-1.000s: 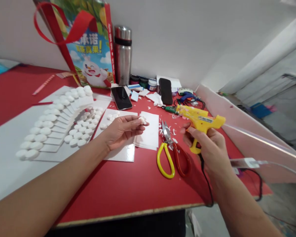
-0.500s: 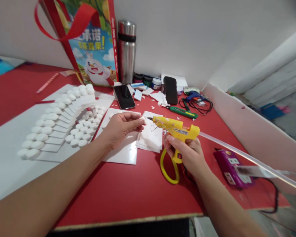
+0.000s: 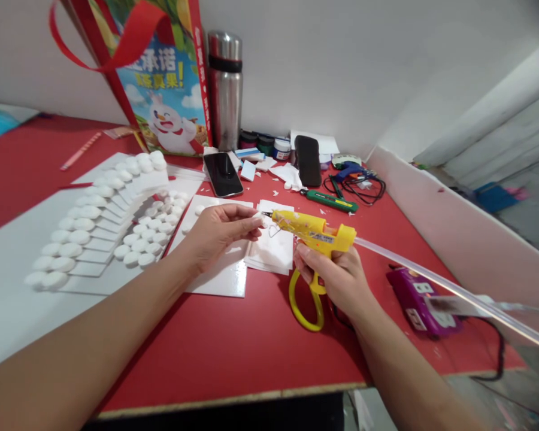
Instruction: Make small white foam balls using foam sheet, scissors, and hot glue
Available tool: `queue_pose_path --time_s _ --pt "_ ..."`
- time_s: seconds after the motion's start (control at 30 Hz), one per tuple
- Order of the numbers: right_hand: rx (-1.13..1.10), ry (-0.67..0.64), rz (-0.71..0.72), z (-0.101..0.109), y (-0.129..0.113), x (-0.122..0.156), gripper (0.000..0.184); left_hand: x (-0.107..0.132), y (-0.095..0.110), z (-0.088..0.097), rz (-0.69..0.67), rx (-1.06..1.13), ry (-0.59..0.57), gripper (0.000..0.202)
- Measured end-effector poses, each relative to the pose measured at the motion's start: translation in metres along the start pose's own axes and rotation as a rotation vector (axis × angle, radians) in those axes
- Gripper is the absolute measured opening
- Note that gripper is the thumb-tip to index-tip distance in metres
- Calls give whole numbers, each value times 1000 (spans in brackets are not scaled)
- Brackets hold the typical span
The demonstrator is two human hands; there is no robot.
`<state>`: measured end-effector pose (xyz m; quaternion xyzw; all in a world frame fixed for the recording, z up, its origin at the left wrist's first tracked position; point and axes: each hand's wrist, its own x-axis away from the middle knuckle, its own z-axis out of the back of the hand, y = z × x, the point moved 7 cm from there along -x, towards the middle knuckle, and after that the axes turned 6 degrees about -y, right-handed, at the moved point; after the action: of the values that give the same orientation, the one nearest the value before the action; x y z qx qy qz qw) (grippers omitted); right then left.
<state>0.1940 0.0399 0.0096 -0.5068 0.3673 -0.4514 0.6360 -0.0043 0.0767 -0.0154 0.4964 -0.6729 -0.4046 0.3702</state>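
Observation:
Between thumb and fingers, my left hand [image 3: 224, 230] pinches a small white disc [image 3: 262, 219], mostly covered by the fingertips. My right hand [image 3: 335, 272] is wrapped around the handle of a yellow hot glue gun [image 3: 312, 230], its nozzle at the disc. A long clear glue stick [image 3: 431, 284] sticks out of the gun's back end. Below the hands lie a white board [image 3: 224, 278] and several white paper sheets [image 3: 273, 248]. To the left, white discs [image 3: 139, 245] lie in a cluster, and more form a curved double row along a stepped white model [image 3: 99, 251].
A purple power strip [image 3: 424, 302] sits at the right. Yellow scissors [image 3: 306, 320] lie under the gun, only a loop showing. Toward the back are a green cutter [image 3: 330, 201], two phones [image 3: 224, 173], paint jars [image 3: 265, 145], a steel flask [image 3: 225, 90] and a gift bag [image 3: 166, 90].
The glue gun's nozzle has come closer to the white disc in my left hand. The whole view has shifted slightly. Both hands keep their grips.

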Motion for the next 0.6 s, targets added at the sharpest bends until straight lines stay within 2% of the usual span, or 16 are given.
queue_pose_path --time_s 0.6 --pt "26 -21 21 0 -4 1 38 -1 -1 1 19 101 23 27"
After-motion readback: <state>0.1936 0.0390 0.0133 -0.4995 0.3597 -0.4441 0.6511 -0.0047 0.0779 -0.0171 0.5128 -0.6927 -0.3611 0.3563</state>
